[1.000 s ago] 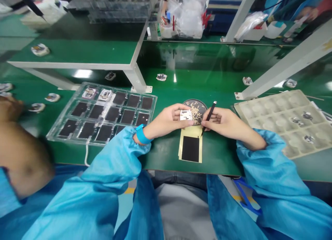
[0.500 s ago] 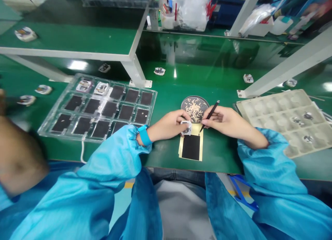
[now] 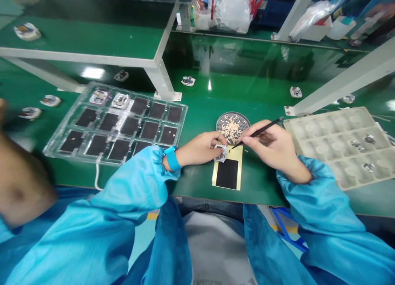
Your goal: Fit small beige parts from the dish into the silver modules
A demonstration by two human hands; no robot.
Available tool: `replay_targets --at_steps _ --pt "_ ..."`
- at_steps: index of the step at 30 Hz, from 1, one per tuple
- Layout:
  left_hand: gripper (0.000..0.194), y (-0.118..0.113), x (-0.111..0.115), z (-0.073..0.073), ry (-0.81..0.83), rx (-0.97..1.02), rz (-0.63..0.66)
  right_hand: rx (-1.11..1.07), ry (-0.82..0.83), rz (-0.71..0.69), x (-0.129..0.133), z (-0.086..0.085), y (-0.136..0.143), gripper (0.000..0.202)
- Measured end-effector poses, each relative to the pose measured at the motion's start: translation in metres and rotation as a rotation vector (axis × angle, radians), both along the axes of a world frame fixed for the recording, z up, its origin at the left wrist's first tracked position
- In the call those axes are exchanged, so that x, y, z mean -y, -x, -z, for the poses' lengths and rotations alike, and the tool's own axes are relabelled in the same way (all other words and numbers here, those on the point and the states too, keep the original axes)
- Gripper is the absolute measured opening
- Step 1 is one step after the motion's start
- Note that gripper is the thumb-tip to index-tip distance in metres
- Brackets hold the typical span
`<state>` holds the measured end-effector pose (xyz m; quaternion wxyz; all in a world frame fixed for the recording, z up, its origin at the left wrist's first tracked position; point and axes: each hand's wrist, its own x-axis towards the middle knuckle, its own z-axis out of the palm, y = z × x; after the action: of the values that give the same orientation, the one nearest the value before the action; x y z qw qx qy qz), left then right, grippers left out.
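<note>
My left hand [image 3: 203, 148] pinches a small white device housing [image 3: 220, 153], with metallic parts showing inside it. Black tweezers [image 3: 263, 128] lie slantwise in the closed fingers of my right hand [image 3: 270, 147]. Their tip, with a tiny dark bit by it, is just right of the housing, over a yellow backing sheet [image 3: 235, 154]. A black square pad [image 3: 226, 174] covers the lower part of that sheet. Beyond both hands stands a round dark dish [image 3: 218, 123] strewn with tiny beige and black pieces.
At left lies a clear compartment tray [image 3: 69, 120] with black pads and two white housings. A cream tray [image 3: 324, 139] with a few metallic parts is at right. White shelf legs [image 3: 160, 81] rise from the green bench. Another person's arm [image 3: 23, 170] reaches in at far left.
The tweezers have tilted flatter, and their tip has moved left toward the housing. My right hand has turned with them. My left hand still holds the housing in nearly the same place.
</note>
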<state>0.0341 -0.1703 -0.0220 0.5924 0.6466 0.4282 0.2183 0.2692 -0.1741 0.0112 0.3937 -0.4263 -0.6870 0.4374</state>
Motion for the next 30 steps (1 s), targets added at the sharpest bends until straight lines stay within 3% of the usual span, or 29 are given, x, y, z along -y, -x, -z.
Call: replay_targets --at_steps 5,12,30 --pt "0.018 0.0 0.0 -0.002 0.022 0.01 -0.025 0.067 -0.197 -0.024 0.006 0.013 0.008 0.011" --pt "0.02 0.0 -0.001 0.0 0.005 -0.017 -0.036 0.103 -0.324 -0.106 0.006 0.014 0.008 0.009" --pt "0.018 -0.001 -0.001 -0.002 -0.002 -0.026 -0.052 0.148 -0.325 -0.128 0.005 0.019 0.008 0.009"
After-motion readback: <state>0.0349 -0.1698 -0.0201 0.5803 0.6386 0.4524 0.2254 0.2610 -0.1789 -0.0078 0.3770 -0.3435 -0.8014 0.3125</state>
